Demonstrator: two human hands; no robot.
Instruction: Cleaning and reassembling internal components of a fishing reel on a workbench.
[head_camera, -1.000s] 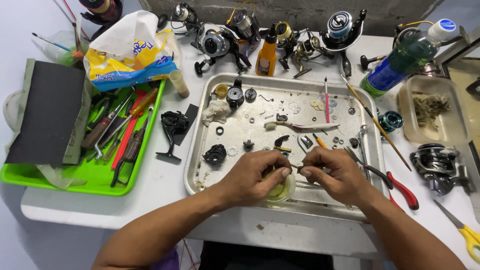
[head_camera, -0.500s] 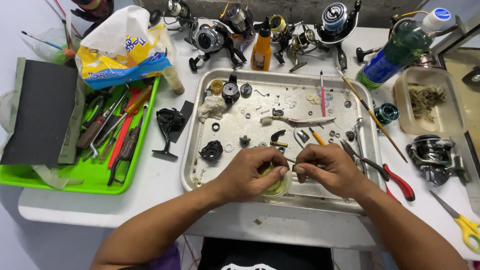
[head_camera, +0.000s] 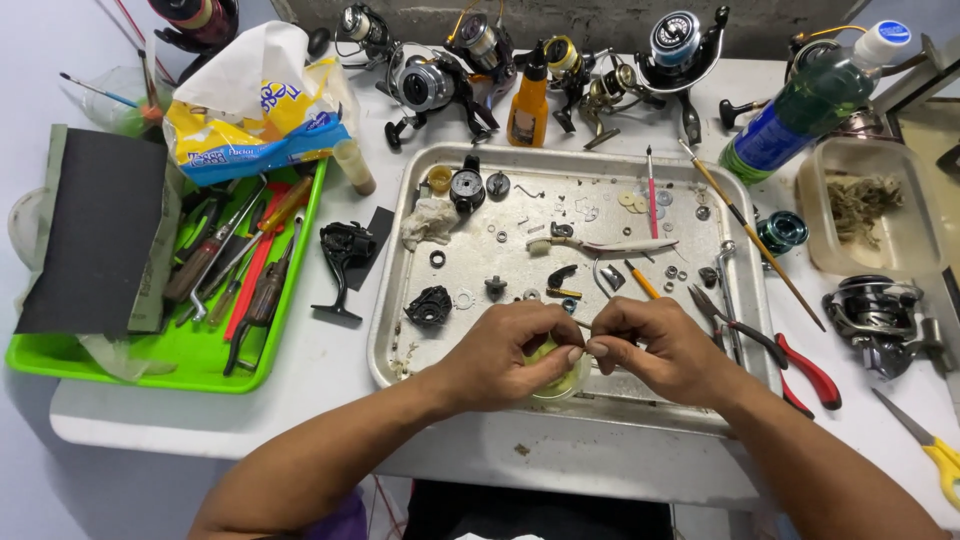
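My left hand (head_camera: 510, 352) and my right hand (head_camera: 655, 347) meet over the near edge of a metal tray (head_camera: 400, 300). Their fingertips pinch a thin metal pin or small part between them, too small to make out. Under the left hand sits a small round container of yellow-green grease (head_camera: 556, 372), mostly covered by the fingers. On the tray lie several small reel parts: a black housing piece (head_camera: 430, 305), washers, screws, a white rag (head_camera: 428, 220) and a toothbrush (head_camera: 600, 244).
A green tray (head_camera: 180, 355) of hand tools and a dark sanding block (head_camera: 85, 230) lie left. Several fishing reels (head_camera: 430, 80) line the back, with an orange oil bottle (head_camera: 528, 100) and a green bottle (head_camera: 810, 100). Red-handled pliers (head_camera: 790, 355), another reel (head_camera: 880, 315) and yellow scissors (head_camera: 935, 450) lie right.
Both hands stay together over the grease container, fingers shifting only slightly. The view has shifted a little.
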